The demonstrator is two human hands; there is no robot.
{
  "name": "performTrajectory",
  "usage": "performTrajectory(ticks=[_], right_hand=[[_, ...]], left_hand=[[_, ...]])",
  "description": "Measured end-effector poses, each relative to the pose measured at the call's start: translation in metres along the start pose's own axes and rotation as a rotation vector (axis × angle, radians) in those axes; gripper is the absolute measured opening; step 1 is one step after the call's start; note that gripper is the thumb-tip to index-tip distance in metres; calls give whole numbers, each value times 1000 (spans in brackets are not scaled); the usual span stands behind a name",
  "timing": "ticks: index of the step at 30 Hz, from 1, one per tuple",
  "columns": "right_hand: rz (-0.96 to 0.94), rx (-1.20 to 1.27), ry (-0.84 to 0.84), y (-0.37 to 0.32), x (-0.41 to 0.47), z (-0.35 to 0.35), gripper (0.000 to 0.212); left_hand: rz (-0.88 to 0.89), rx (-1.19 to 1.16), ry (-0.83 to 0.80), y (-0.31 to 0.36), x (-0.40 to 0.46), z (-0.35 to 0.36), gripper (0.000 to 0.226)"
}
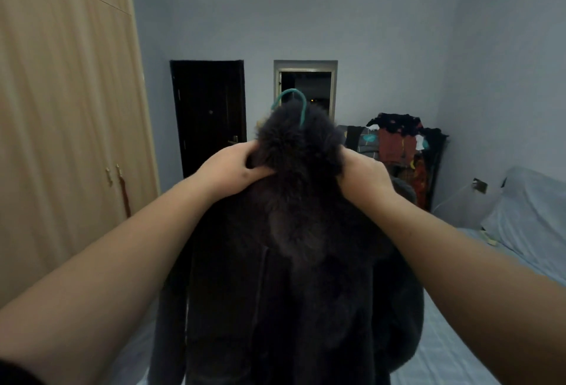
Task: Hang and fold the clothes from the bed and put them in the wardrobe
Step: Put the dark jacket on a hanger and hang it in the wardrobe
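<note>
A dark fuzzy coat hangs in front of me, filling the lower middle of the view. Its furry collar bunches at the top, and a teal hanger hook sticks up out of it. My left hand grips the collar's left side with curled fingers. My right hand grips the collar's right side. The hanger's body is hidden inside the coat. The bed with a pale blue sheet lies under and to the right of the coat. The wooden wardrobe stands at the left with its doors closed.
A dark door and a small window are in the far wall. A rack piled with dark and red clothes stands at the back right. A pale pillow lies at the bed's right end.
</note>
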State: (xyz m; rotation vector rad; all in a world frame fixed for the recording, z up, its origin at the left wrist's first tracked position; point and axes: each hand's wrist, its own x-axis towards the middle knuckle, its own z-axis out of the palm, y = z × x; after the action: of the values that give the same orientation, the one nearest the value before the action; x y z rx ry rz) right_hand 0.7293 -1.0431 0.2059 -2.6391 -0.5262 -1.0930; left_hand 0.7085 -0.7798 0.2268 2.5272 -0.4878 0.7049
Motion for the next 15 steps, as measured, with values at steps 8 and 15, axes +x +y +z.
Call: performTrajectory(ticks=[8,15], right_hand=[[54,-30,6,7,7,0,51],[18,-27,-217,17,4,5,43]], left_hand=[[-88,120,-164,-9,3,-15,51],[-21,-296,-152,-17,-7,17,90]])
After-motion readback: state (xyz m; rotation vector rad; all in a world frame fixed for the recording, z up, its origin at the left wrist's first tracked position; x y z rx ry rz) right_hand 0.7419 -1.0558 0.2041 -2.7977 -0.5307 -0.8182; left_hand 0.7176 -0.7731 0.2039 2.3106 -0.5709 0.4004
